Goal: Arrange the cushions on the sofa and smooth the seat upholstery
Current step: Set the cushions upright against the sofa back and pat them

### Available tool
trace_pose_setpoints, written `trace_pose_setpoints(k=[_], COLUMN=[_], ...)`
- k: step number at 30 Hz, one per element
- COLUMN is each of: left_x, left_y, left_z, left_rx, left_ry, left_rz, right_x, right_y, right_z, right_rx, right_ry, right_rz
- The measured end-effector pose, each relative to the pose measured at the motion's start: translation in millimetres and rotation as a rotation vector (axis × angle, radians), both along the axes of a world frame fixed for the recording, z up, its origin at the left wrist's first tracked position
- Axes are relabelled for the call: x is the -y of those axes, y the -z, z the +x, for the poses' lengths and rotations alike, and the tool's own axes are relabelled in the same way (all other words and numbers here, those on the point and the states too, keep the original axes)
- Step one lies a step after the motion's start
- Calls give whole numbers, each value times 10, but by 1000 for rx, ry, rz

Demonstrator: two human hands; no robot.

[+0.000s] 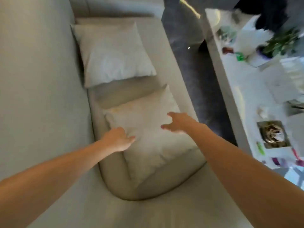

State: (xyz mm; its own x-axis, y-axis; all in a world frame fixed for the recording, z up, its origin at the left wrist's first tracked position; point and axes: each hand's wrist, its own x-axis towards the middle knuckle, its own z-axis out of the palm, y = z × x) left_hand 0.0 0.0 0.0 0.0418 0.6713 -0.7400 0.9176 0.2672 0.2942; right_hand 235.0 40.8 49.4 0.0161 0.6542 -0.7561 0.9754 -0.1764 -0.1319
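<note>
1. The left hand (117,139) is pressing, fingers curled, on the near beige cushion (153,145), which is lying on the sofa seat (166,51).
2. The right hand (176,123) is hovering spread above it.
3. A paler cushion (113,53) is leaning farther along.

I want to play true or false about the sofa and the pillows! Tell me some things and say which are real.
1. Two pale square fabric cushions lie on the beige fabric sofa. True: a far cushion and a near cushion.
2. The left hand rests on the near cushion. True.
3. The right hand is closed in a fist. False: its fingers are spread open above the near cushion.
4. The far cushion is on the dark floor. False: it lies on the sofa seat.
5. The two cushions are stacked. False: bare seat shows between them.
</note>
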Motion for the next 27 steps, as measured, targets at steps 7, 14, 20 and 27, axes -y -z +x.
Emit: trace_pose_setpoints(k=[7, 14, 20, 27], left_x=[102, 55, -269, -77], left_y=[1225, 946, -477, -943], left_z=[241, 461, -179, -1092], left_rx=[253, 241, 140, -106], left_ry=[-659, -716, -309, -138], left_rz=[18, 259, 532, 388], right_x=[42, -2, 168, 199], right_y=[1435, 1613, 1143, 927], right_z=[252, 392, -302, -1837], right_rx=[-68, -253, -744, -861], right_ry=[367, 603, 1122, 979], right_rz=[99, 134, -131, -243])
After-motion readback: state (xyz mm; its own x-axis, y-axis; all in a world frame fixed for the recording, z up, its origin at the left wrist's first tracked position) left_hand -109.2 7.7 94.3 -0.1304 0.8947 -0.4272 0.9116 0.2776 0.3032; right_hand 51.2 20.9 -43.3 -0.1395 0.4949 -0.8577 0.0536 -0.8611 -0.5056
